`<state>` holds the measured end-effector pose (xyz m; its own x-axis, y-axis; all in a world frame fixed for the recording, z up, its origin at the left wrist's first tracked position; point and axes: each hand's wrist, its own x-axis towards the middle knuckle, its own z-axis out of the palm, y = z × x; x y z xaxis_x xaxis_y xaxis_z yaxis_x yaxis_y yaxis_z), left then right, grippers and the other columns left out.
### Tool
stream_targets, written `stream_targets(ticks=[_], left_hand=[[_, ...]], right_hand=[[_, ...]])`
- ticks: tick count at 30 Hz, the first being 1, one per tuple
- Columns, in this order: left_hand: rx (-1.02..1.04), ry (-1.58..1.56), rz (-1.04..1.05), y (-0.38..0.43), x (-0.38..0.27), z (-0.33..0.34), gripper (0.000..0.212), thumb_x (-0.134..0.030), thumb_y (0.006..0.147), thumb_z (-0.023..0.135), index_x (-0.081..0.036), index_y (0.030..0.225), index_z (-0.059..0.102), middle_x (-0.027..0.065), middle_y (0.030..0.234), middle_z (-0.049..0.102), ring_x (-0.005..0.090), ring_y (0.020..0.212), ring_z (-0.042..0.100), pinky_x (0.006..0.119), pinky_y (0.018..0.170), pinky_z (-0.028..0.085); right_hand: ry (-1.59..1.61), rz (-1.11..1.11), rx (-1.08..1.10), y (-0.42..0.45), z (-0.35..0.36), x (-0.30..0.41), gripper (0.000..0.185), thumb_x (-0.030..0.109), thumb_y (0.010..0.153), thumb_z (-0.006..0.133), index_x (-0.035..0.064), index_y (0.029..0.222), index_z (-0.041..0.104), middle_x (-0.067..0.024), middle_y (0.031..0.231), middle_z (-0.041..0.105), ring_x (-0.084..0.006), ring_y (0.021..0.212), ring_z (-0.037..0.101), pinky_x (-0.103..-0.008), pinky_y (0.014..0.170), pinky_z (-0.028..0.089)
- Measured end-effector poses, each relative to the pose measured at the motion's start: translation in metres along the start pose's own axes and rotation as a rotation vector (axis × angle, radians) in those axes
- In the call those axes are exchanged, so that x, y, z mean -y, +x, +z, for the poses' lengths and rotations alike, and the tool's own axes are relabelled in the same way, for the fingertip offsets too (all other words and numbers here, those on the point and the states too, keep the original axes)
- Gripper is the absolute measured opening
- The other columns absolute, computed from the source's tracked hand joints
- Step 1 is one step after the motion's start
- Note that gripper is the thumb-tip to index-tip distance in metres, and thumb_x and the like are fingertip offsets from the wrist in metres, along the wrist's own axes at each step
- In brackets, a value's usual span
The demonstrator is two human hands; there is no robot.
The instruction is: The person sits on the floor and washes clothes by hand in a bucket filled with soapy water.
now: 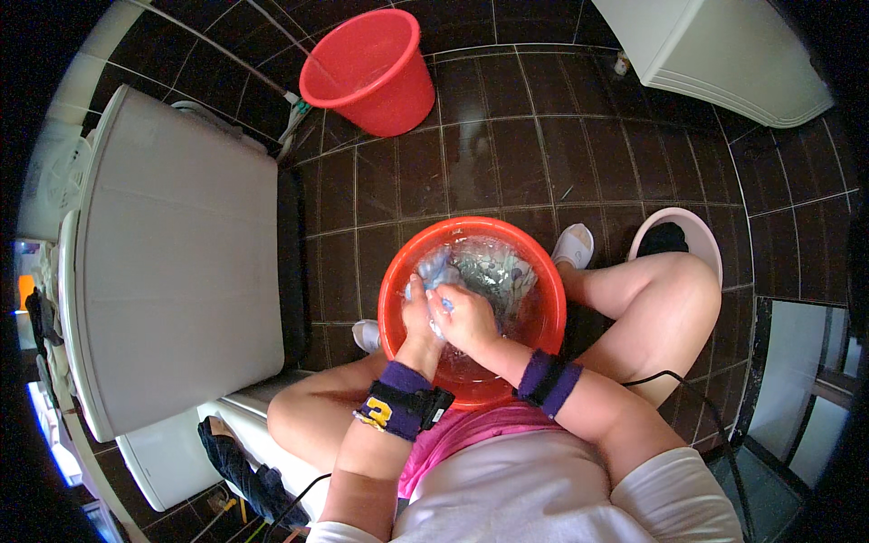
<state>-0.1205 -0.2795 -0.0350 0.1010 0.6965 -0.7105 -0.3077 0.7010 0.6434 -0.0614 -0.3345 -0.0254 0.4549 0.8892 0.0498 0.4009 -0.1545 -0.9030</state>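
A round red plastic basin (557, 319) sits on the tiled floor between my legs, with water in it. Over its left half, my left hand (415, 313) and my right hand (465, 317) are pressed together around a light blue wet cloth (438, 268). Whitish suds show near the fingers, and part of the cloth trails into the water beyond them. A pale patterned fabric (519, 282) lies in the water on the right of the basin. My fingers hide how much of the blue cloth is in each palm.
A tall red bucket (414, 88) stands ahead at the wall. To the left is a large white appliance (183, 258). A pale pink tub (709, 234) with dark cloth (665, 239) stands beside my right knee. A white cabinet (733, 61) is at far right. A black cable (719, 414) passes my right side.
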Motion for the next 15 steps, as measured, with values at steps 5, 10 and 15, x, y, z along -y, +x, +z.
stream_targets(ticks=[5, 10, 15], left_hand=[[0.028, 0.048, 0.029, -0.011, 0.000, 0.004, 0.038, -0.037, 0.087, 0.031, -0.004, 0.095, 0.047, 0.0082, 0.084, 0.055, 0.0207, 0.073, 0.055, 0.033, 0.066, 0.046], [0.038, -0.045, 0.032, 0.012, -0.002, -0.010, 0.041, -0.040, 0.086, 0.031, -0.006, 0.100, 0.048, 0.0082, 0.091, 0.056, 0.0217, 0.078, 0.056, 0.036, 0.070, 0.046], [0.016, -0.008, -0.009, 0.011, -0.009, -0.021, 0.043, -0.041, 0.086, 0.030, -0.006, 0.106, 0.046, 0.0092, 0.096, 0.055, 0.0238, 0.083, 0.056, 0.037, 0.072, 0.045]], right_hand=[[0.076, 0.219, 0.056, 0.012, -0.002, -0.027, 0.030, 0.032, 0.081, 0.044, 0.0040, 0.075, 0.054, -0.0183, 0.074, 0.055, -0.0350, 0.062, 0.053, -0.0402, 0.053, 0.041], [0.554, 0.181, 0.191, 0.008, -0.004, -0.042, 0.031, 0.026, 0.085, 0.040, -0.0007, 0.073, 0.052, -0.0089, 0.068, 0.053, -0.0187, 0.066, 0.050, -0.0297, 0.063, 0.038], [0.699, 0.094, 0.271, 0.010, -0.010, -0.046, 0.036, 0.022, 0.089, 0.030, -0.0005, 0.075, 0.054, -0.0073, 0.075, 0.055, -0.0168, 0.077, 0.051, -0.0288, 0.076, 0.037]])
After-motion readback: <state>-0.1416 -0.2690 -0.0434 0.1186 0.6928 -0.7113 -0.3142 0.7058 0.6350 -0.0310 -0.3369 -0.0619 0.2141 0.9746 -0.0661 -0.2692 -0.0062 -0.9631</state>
